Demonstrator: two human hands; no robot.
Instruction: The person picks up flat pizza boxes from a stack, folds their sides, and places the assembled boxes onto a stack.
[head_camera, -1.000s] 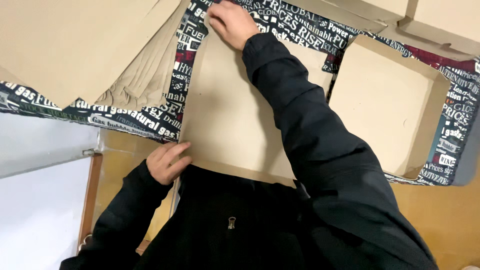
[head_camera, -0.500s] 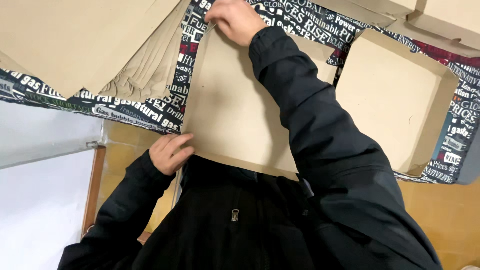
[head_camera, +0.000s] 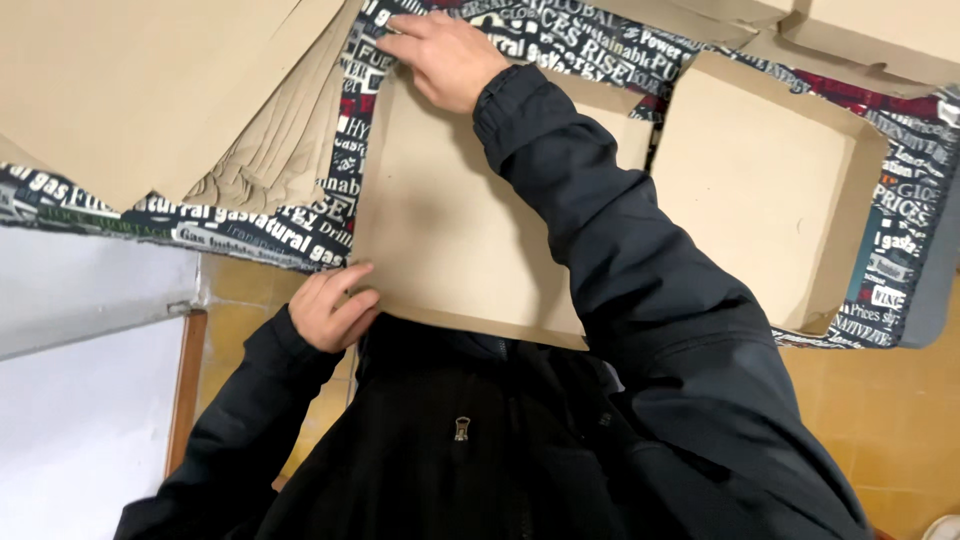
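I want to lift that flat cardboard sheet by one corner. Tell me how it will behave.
The cardboard sheet looks thin and wide, so it would probably sag if lifted by one corner. It juts past the table edge without drooping, so it has some stiffness. It is likely light: the left hand and right hand steady it at its edges only.

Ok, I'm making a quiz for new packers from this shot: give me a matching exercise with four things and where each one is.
Things:
1. left hand
2. right hand
3. folded cardboard tray
4. stack of flat cardboard sheets

Places:
A. top left of the table
B. at the near left corner of the cardboard piece
C. right of the cardboard piece, on the printed tablecloth
D. at the far edge of the cardboard piece

Pairs: 1-B, 2-D, 3-C, 4-A
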